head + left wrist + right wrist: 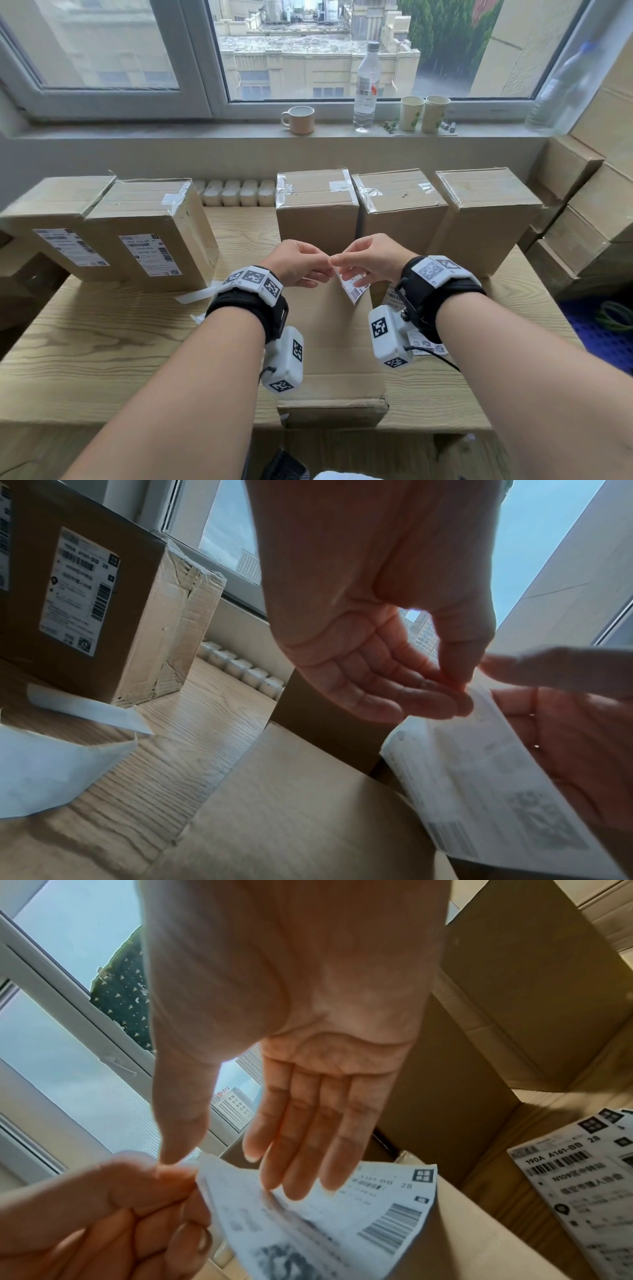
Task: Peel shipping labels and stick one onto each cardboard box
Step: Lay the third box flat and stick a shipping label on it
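A white shipping label (354, 291) (479, 777) (325, 1218) hangs between my two hands above a flat cardboard box (329, 359) (291, 804) at the table's front centre. My left hand (325, 266) (455, 693) pinches the label's top corner with thumb and fingertips. My right hand (342, 262) (253, 1139) meets it at the same corner with its thumb, its fingers stretched along the label. Three plain boxes (317, 209) (400, 209) (486, 212) stand behind. Two boxes at the left (147, 236) (58, 233) carry labels. More labels (424, 342) (582, 1183) lie by my right wrist.
Peeled backing papers (195, 294) (51, 764) lie on the wooden table (102, 342) left of the flat box. A mug (299, 120), a bottle (366, 85) and paper cups (424, 113) stand on the windowsill. Stacked cartons (582, 222) and a blue crate (603, 329) are at the right.
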